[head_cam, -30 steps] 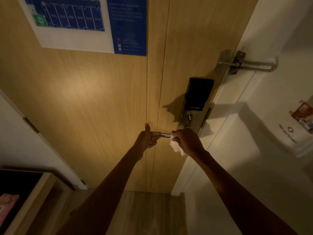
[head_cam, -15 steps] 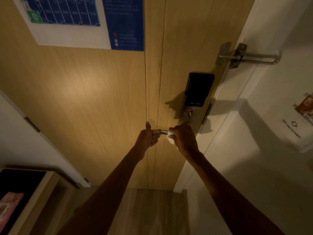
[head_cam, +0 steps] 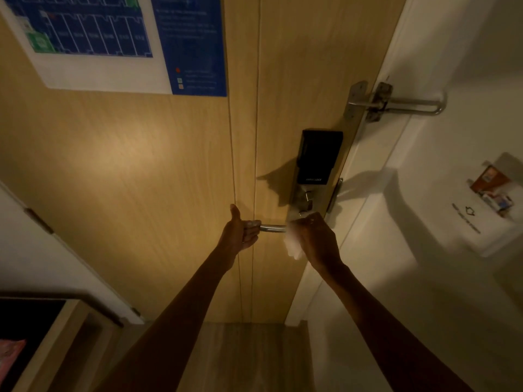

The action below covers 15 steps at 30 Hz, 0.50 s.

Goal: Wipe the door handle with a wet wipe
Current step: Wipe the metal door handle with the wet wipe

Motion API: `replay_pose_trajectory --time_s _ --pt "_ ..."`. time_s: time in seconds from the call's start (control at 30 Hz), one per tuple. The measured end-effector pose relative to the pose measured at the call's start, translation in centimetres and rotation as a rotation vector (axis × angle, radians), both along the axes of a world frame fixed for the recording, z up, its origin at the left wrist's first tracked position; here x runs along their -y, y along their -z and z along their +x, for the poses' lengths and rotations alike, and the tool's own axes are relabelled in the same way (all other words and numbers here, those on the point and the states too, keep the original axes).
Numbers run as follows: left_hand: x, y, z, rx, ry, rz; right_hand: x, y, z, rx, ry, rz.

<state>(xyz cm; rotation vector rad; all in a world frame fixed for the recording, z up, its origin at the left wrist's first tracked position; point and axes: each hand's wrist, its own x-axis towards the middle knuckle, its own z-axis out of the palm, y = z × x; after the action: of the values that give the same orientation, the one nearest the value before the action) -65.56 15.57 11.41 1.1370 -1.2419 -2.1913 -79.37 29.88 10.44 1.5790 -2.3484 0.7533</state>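
Observation:
A silver lever door handle (head_cam: 273, 228) juts left from the lock plate on the wooden door (head_cam: 141, 179). My left hand (head_cam: 240, 232) holds the free end of the handle, thumb pointing up. My right hand (head_cam: 318, 239) grips a white wet wipe (head_cam: 291, 244) wrapped around the handle's base by the lock plate; part of the wipe hangs below my fingers. A short bare stretch of handle shows between my two hands.
A black electronic lock unit (head_cam: 318, 155) sits above the handle. Higher up a metal swing latch (head_cam: 396, 104) bridges door and white frame. A blue evacuation plan (head_cam: 113, 38) hangs on the door. A card holder (head_cam: 492, 190) is on the right wall; a wooden shelf (head_cam: 42, 335) stands at lower left.
My right hand with the wipe has slid right along the handle toward the lock plate, baring more metal between my hands. My left hand stays on the handle's end.

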Motion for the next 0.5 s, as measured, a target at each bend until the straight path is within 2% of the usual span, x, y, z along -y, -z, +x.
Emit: replay_pose_trajectory --time_s 0.1,0.17,0.27,0.33,0.47,0.5 --pt "0.3 0.2 -0.2 -0.001 0.015 0.012 -0.7 0.9 -0.7 0.137 0.069 -0.028" --pt "-0.1 -0.2 -0.4 0.046 0.017 -0.061 -0.1 1.3 -0.5 0.256 0.084 -0.004" --pt "-1.0 -0.9 -0.5 0.140 -0.023 -0.202 -0.6 1.1 -0.6 0.130 0.052 -0.027" --pt "-0.9 -1.2 -0.6 0.132 -0.029 -0.175 -1.4 1.7 -1.6 0.025 0.021 0.029" --pt "-0.7 -1.4 -0.7 0.148 -0.036 -0.147 -0.9 0.8 -2.3 0.141 0.058 0.025" --pt "-0.8 -1.5 -0.8 0.147 -0.041 -0.135 -0.5 0.6 -2.4 0.238 0.069 0.065"
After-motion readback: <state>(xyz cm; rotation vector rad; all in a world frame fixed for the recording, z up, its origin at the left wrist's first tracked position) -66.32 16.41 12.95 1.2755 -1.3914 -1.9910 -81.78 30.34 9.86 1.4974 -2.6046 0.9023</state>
